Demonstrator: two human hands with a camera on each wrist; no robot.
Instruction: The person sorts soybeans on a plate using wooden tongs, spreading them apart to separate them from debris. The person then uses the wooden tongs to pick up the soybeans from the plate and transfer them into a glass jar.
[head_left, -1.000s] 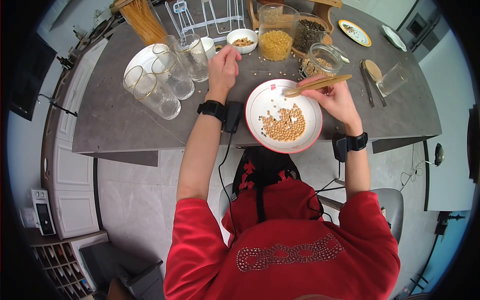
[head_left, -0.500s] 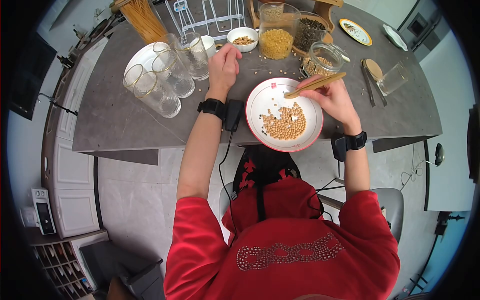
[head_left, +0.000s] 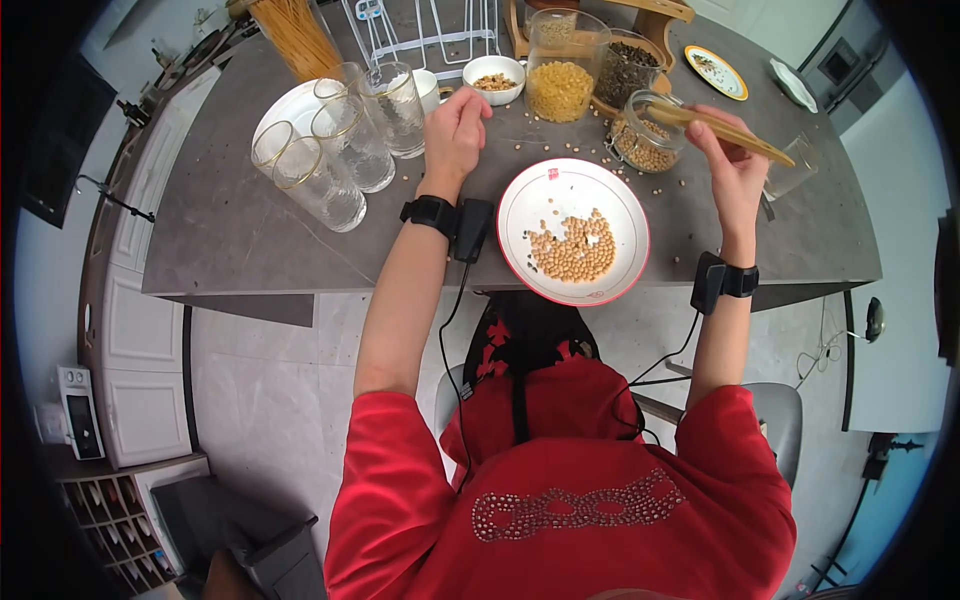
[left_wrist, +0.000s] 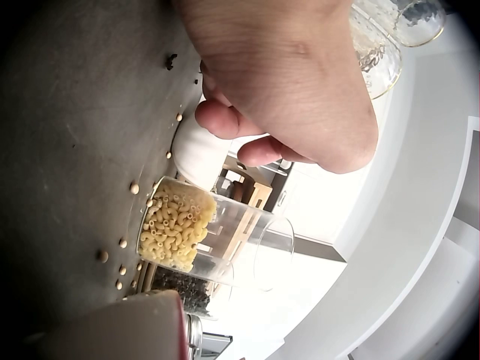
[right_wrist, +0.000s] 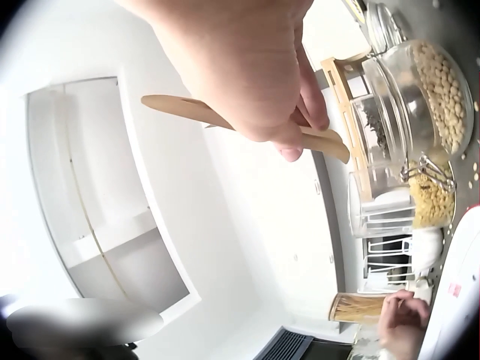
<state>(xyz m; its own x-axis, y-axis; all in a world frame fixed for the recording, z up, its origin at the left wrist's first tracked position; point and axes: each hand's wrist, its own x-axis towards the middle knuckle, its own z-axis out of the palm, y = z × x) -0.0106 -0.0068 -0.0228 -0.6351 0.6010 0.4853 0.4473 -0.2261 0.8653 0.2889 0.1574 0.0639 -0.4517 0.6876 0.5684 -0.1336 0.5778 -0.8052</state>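
Wooden tongs (head_left: 765, 148) are gripped by my right hand (head_left: 738, 178), raised to the right of the open glass jar of beans (head_left: 642, 148). One end of the tongs (right_wrist: 330, 144) reaches over the jar's mouth in the head view; whether a bean is between the tips, I cannot tell. A red-rimmed white plate (head_left: 520, 190) carries pale beans (head_left: 575, 250) and a few dark bits. My left hand (head_left: 455, 140), holding nothing, rests loosely curled left of the plate; its fingers hang relaxed in the left wrist view (left_wrist: 285, 82).
Several tall glasses (head_left: 350, 145) stand at the left. Behind are a small white bowl (head_left: 496, 92), a pasta container (head_left: 560, 90) and a jar of dark pieces (head_left: 628, 72). A clear glass (head_left: 795, 168) lies at the right. Loose beans dot the grey table (head_left: 230, 220).
My right hand and the tongs have moved off the plate, up and to the right, with the tongs' end now over the jar. My left hand keeps its place beside the plate.
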